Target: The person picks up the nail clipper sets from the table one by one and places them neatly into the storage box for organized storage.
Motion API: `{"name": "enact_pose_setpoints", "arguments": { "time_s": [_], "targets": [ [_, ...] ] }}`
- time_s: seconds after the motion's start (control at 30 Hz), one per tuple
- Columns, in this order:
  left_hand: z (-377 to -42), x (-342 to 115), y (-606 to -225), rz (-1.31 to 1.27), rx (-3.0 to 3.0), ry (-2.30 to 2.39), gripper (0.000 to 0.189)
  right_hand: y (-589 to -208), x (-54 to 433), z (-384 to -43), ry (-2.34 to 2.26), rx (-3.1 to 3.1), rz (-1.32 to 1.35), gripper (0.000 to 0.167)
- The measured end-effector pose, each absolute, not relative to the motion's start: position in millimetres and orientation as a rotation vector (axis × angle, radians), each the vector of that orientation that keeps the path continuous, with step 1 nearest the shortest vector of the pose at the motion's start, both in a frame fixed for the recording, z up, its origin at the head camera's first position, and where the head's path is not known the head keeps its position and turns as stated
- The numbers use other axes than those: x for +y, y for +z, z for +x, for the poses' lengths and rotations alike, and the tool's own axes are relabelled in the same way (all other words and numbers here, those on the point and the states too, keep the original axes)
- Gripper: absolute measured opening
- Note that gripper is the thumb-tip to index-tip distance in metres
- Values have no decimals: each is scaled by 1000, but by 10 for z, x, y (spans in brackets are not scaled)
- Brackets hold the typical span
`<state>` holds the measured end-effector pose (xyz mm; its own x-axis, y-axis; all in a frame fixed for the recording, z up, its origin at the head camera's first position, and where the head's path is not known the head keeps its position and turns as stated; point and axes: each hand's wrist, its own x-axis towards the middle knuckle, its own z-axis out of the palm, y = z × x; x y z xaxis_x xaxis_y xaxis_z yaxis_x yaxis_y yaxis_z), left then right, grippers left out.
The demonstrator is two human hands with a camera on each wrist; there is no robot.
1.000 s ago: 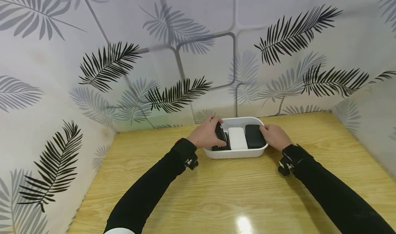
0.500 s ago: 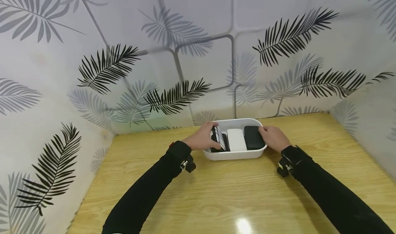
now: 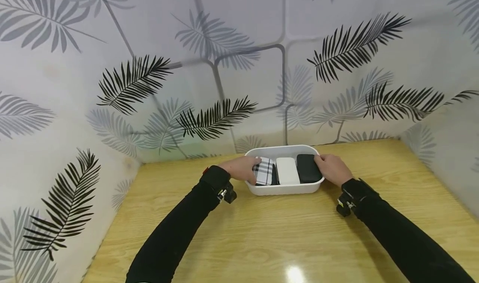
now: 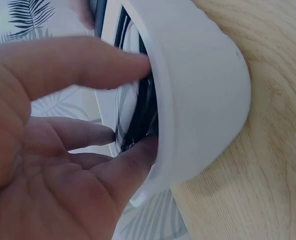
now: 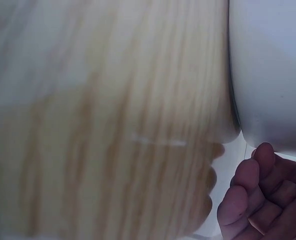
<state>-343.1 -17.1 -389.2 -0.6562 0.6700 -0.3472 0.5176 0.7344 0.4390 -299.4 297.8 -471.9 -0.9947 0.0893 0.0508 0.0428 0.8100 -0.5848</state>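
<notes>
A white plastic bin (image 3: 285,189) stands at the back of the table. In its left end a plaid pouch-like item (image 3: 264,171) lies over something black. The left hand (image 3: 241,168) reaches over that end, its fingertips at the pouch's left edge. In the left wrist view, the thumb (image 4: 112,65) and fingers are spread apart and dip inside the rim. The right hand (image 3: 333,168) grips the bin's right end, with the thumb over the rim beside a black zip-style case (image 3: 308,168). Curled fingers (image 5: 248,175) show against its outer wall.
A white box-shaped item (image 3: 287,171) sits mid-bin, between the plaid and black ones. The wood-grain table (image 3: 239,237) extends toward the person. Behind it hangs a leaf-patterned curtain-like backdrop (image 3: 232,79), close to the bin's far side.
The item in the left hand has tipped over to the left, from dark side showing to plaid side up, flat in the bin. The left fingers have slid to its left edge. The right hand stays put.
</notes>
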Motion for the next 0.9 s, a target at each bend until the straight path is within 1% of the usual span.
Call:
{"name": "enact_pose_setpoints", "arguments": {
  "time_s": [0.13,0.63,0.9],
  "targets": [
    [-3423,-147,-3923,910,2435,415,84,-4716,2963,-2987,949,-2916,-102,48],
    [-3384,-143,-3938,953,2483,397,69,-4709,2962,-2978,958,-2937,-115,51],
    [-3317,-162,-3945,980,2520,415,65,-4743,2982,-3002,939,-2931,-124,54]
  ]
}}
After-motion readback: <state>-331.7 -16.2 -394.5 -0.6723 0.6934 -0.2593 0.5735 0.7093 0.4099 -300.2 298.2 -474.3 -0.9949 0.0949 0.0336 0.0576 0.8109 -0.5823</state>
